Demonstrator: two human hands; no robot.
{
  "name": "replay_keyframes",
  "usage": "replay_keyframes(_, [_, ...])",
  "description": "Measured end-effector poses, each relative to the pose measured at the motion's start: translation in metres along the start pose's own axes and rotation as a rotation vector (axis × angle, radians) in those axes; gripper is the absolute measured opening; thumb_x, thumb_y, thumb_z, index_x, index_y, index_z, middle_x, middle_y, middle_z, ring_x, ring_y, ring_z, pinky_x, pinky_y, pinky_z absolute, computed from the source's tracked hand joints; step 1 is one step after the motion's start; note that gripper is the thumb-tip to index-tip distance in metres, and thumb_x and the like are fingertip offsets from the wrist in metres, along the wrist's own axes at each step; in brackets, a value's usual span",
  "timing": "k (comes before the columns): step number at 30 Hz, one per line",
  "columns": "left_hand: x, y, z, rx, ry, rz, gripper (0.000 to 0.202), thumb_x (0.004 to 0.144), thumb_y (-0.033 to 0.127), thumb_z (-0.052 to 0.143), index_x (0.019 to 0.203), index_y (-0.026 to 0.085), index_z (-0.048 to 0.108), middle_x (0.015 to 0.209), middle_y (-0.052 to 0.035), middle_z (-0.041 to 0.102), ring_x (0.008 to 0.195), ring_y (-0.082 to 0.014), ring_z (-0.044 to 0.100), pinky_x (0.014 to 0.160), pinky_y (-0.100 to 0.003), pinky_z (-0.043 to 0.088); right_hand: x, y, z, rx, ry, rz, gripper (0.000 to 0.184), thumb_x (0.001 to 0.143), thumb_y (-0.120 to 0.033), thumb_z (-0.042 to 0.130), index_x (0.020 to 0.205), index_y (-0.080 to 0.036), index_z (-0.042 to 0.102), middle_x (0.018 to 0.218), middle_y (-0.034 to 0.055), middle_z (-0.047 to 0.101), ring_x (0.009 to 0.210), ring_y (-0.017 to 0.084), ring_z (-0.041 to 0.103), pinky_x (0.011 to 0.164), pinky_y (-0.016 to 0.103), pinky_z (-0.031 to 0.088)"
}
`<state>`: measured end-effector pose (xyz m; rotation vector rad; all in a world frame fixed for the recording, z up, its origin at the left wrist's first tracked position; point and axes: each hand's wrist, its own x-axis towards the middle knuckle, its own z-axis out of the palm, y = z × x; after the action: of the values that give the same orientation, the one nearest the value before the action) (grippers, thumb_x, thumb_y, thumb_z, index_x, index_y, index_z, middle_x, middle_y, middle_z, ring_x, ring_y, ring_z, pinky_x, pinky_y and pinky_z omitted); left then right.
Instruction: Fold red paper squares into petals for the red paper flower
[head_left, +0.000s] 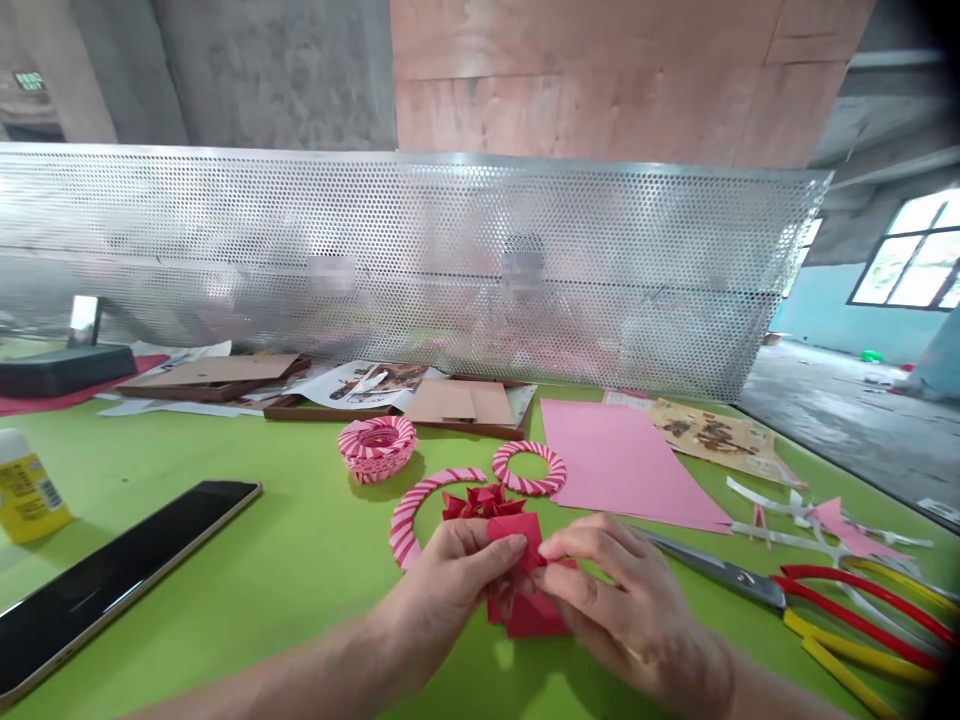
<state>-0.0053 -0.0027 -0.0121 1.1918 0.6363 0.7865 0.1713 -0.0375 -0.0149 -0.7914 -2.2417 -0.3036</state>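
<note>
Left hand (450,575) and right hand (622,600) pinching folded red paper (529,612) near the middle of a green table (300,570)

Left hand half-closed, gripping the paper's left side; right hand curled, its fingertips (544,548) on the right side; just far of them, a red paper cluster (480,503) beside a striped paper ring (405,525); a smaller ring (529,468) and woven paper bowl (377,447) farther; scissors (720,570) right; black smartphone (112,580) left

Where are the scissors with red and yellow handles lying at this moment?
In the head view, the scissors lie on the green table at the right, blades pointing toward the person's right hand, just below the pink paper sheet.
</note>
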Motion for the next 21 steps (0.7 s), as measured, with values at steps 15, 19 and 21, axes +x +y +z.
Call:
replay_keyframes(15, [-0.0022, 0.0035, 0.0042, 0.038, 0.071, -0.016, 0.027, 0.078, 0.029, 0.052, 0.063, 0.009, 0.061, 0.057, -0.0047, 0.059, 0.051, -0.0101, 0.047, 0.054, -0.024, 0.035, -0.0051, 0.0004, 0.0025, 0.184, 0.078, 0.185, 0.021, 0.077, -0.008, 0.051, 0.095, -0.019, 0.052, 0.099, 0.0073, 0.054, 0.089, 0.018, 0.052, 0.076, 0.031, 0.044])
replay_keyframes(19, [-0.0024, 0.0037, 0.0069, 0.039, 0.079, -0.039, 0.025, 0.078, 0.027, 0.052, 0.063, 0.009, 0.063, 0.056, -0.0043, 0.058, 0.049, -0.0094, 0.045, 0.051, -0.024, 0.034, -0.0046, -0.0011, 0.0004, 0.148, 0.059, 0.152, 0.015, 0.079, -0.010, 0.051, 0.091, -0.020, 0.054, 0.098, 0.0062, 0.052, 0.086, 0.016, 0.052, 0.074, 0.030, 0.043])
replay_keyframes(21, [-0.0025, 0.0036, 0.0072, 0.049, 0.074, -0.051, 0.025, 0.077, 0.027, 0.053, 0.063, 0.009, 0.063, 0.056, -0.0042, 0.059, 0.049, -0.0092, 0.045, 0.051, -0.023, 0.035, -0.0042, -0.0006, -0.0005, 0.139, 0.040, 0.149, 0.014, 0.080, -0.011, 0.050, 0.090, -0.020, 0.055, 0.099, 0.0061, 0.051, 0.085, 0.016, 0.051, 0.073, 0.029, 0.042])
